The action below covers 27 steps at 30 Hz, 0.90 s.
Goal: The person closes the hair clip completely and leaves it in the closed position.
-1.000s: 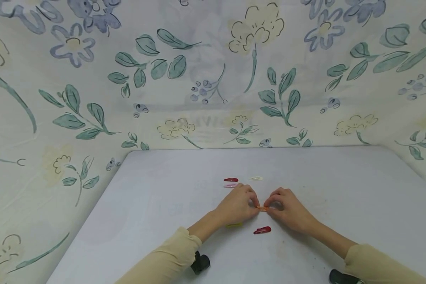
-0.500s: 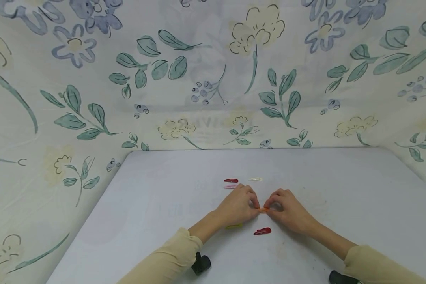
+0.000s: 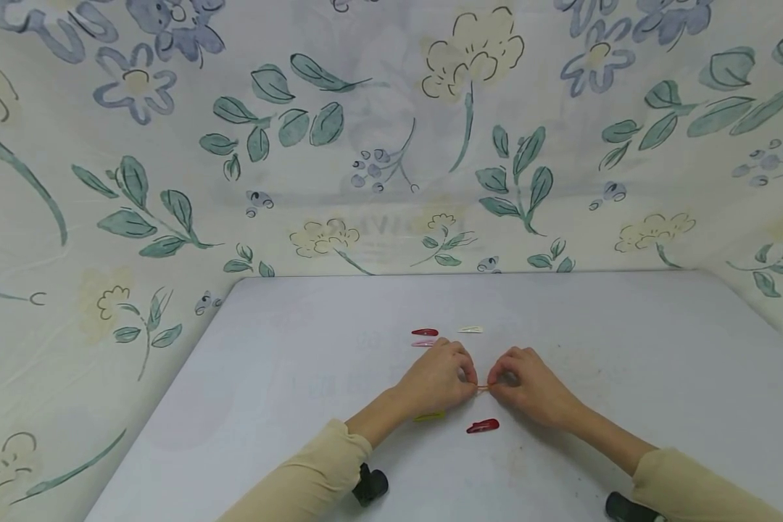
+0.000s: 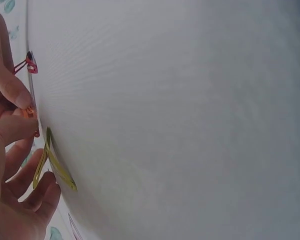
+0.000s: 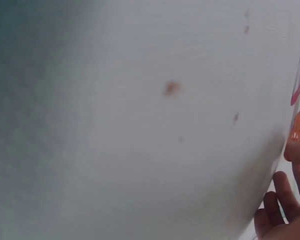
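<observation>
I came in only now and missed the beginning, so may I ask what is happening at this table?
Someone's left hand and right hand are pinching an orange hair clip between them at a white table. A yellow clip is beside the left hand, and a red clip lies on the near side. Beyond the hands are another red clip, a pink clip and a pale clip. Whether the orange one is open is hard to tell.

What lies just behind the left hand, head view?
A red clip, a white clip and a pink clip, its right end seemingly covered by the left hand. Anything fully hidden can't be seen.
</observation>
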{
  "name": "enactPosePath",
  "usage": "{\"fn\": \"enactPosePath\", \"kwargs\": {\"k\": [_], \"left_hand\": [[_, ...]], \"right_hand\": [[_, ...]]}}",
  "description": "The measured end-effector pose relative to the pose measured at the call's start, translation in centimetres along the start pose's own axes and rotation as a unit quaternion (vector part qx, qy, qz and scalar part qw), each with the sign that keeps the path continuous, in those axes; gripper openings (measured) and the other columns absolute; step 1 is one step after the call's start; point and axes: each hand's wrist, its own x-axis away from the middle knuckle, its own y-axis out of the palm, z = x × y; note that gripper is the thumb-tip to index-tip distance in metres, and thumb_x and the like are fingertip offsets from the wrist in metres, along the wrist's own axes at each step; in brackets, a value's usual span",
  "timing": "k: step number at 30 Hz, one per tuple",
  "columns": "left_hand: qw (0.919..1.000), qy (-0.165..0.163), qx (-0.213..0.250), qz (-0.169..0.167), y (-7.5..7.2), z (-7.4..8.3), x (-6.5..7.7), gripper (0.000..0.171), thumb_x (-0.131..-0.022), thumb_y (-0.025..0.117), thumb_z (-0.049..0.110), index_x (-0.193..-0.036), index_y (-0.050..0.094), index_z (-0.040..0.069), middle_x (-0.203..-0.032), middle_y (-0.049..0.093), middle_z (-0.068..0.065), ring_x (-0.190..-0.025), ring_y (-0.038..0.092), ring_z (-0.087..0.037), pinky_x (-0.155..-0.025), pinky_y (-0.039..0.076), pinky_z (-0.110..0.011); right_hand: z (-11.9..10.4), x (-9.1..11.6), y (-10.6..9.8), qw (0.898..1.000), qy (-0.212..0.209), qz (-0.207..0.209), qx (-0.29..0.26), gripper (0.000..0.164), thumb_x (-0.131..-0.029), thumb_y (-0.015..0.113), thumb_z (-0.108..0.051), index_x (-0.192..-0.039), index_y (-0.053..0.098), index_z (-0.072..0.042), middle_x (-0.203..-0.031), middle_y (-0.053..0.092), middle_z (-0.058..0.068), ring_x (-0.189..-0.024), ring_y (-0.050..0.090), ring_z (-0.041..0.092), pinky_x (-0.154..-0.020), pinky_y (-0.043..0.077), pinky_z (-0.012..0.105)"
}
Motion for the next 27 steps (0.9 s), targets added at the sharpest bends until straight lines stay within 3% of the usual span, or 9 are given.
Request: {"fn": "enactPosePath", "kwargs": {"k": [5,9,19,23,27], "left_hand": [[0.9998,-0.012,0.014,-0.002,-0.2,0.1,0.0,0.005,-0.089,0.071,0.023,-0.087,0.073,0.018,-0.094,0.064,0.008,-0.094,0.050,-0.011,-0.085,0.045,-0.024],[0.9983,-0.024,0.052,-0.005,-0.5,0.0,0.1,0.004,-0.091,0.067,0.021,-0.092,0.070,0.018,-0.093,0.062,0.010,-0.092,0.049,-0.010,-0.081,0.046,-0.023],[0.9925,-0.043,0.110,-0.031,-1.3,-0.2,0.5,0.016,-0.089,0.070,0.019,-0.104,0.066,0.022,-0.103,0.061,0.010,-0.102,0.053,-0.010,-0.091,0.049,-0.029],[0.9916,-0.043,0.121,-0.012,-1.5,-0.5,0.6,0.018,-0.088,0.071,0.022,-0.106,0.065,0.021,-0.101,0.061,0.010,-0.100,0.055,-0.010,-0.088,0.049,-0.028],[0.9899,-0.033,0.134,0.033,-1.8,-0.8,0.6,0.014,-0.089,0.070,0.020,-0.102,0.067,0.018,-0.096,0.062,0.008,-0.099,0.057,-0.013,-0.084,0.049,-0.028]], "right_hand": [[0.0,-0.1,0.1,1.000,0.005,0.018,-0.005,0.011,-0.088,0.071,-0.007,-0.090,0.068,-0.017,-0.091,0.063,-0.007,-0.098,0.053,0.017,-0.090,0.047,0.041],[-0.2,-0.1,0.3,0.998,0.021,0.035,-0.037,0.009,-0.089,0.070,-0.007,-0.095,0.068,-0.013,-0.092,0.066,-0.004,-0.092,0.059,0.015,-0.089,0.053,0.038],[-0.5,-0.3,0.1,0.995,0.029,0.071,-0.066,0.009,-0.089,0.070,-0.006,-0.096,0.067,-0.011,-0.091,0.067,-0.002,-0.085,0.061,0.015,-0.078,0.054,0.025],[-0.6,-0.7,0.1,0.994,0.019,0.079,-0.069,0.009,-0.090,0.070,-0.008,-0.097,0.067,-0.011,-0.090,0.067,-0.003,-0.083,0.061,0.013,-0.076,0.053,0.023],[-1.0,-1.2,0.2,0.993,-0.001,0.089,-0.073,0.008,-0.090,0.070,-0.009,-0.098,0.066,-0.011,-0.090,0.067,-0.003,-0.084,0.061,0.013,-0.076,0.053,0.025]]}}
